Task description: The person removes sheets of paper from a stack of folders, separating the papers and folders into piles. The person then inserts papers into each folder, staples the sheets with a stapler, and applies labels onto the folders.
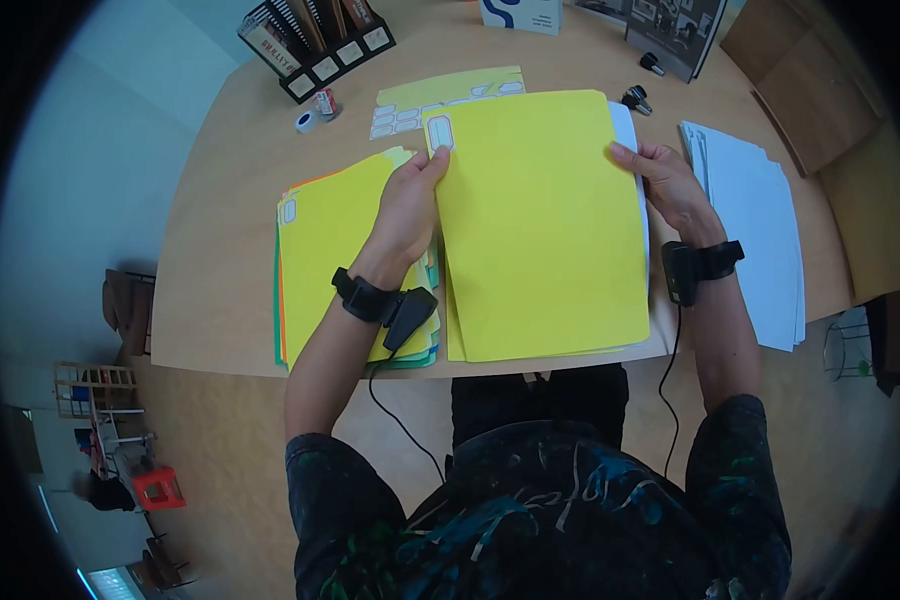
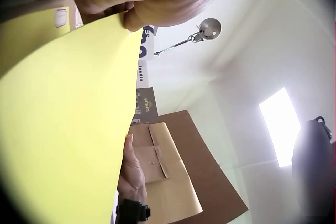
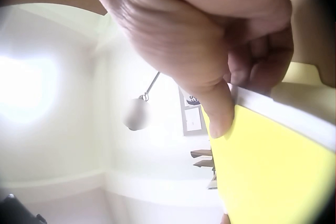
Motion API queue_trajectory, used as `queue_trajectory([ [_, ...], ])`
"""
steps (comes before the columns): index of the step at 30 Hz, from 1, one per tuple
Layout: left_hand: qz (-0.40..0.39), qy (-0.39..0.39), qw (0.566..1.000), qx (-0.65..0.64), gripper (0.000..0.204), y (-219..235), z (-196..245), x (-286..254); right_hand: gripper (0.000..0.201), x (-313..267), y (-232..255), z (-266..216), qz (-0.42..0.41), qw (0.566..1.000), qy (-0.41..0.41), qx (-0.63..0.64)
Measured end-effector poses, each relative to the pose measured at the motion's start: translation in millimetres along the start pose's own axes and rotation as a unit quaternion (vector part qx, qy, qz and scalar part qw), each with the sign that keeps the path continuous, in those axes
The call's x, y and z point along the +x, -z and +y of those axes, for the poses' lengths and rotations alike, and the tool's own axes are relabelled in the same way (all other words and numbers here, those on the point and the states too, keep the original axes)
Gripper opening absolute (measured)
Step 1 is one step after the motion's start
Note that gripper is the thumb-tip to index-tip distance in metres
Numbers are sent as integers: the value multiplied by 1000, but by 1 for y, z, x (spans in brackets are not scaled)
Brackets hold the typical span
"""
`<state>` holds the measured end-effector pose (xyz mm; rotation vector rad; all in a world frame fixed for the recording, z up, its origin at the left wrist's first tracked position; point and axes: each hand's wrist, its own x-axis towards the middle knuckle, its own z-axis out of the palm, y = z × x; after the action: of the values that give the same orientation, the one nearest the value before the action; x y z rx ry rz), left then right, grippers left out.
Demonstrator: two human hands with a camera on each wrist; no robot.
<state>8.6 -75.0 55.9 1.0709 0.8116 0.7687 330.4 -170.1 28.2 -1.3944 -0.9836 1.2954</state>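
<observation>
A yellow paper folder (image 1: 545,230) is held up before the person, a bordered label (image 1: 440,133) stuck at its upper left corner. White paper (image 1: 623,125) shows along its right edge. My left hand (image 1: 408,205) pinches the left edge, thumb on the front near the label. On the opposite edge my right hand (image 1: 673,188) grips folder and paper together, thumb in front and fingers curled behind, as the right wrist view also shows. Under the left forearm lies a pile of folders (image 1: 340,230), labelled yellow on top, orange and green edges below.
A stack of white sheets (image 1: 755,230) lies at the right. Beyond the folder is a partly used label sheet (image 1: 400,118). A tape roll (image 1: 305,121), small red-and-white item (image 1: 327,104), black clips (image 1: 636,99), book rack (image 1: 315,50) and standing books (image 1: 675,35) occupy the back.
</observation>
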Motion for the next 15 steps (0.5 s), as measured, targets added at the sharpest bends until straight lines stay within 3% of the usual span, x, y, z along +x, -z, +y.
queue_trajectory([
  [2,-22,-35,998,-55,32,2,9,-6,36,-17,-7,-16,51,990,28,128],
  [3,-21,-35,998,-56,32,6,18,-10,36,-26,-4,-26,35,988,37,148],
  [4,-19,-59,997,-56,32,13,31,-18,36,-36,2,-35,34,988,35,147],
  [6,1,-100,993,-61,31,30,60,-33,34,-56,22,-50,47,984,107,131],
  [8,41,-135,988,-60,32,55,89,-45,32,-78,52,-65,102,980,148,82],
  [11,119,-180,976,-8,32,110,118,-53,33,-101,107,-75,157,973,158,58],
  [12,118,-180,976,-9,32,124,123,-54,33,-107,128,-74,175,972,146,50],
  [14,190,-171,966,49,31,159,125,-52,32,-117,154,-72,249,961,119,0],
  [15,193,-123,970,83,31,195,122,-46,32,-123,172,-65,249,961,120,-1],
])
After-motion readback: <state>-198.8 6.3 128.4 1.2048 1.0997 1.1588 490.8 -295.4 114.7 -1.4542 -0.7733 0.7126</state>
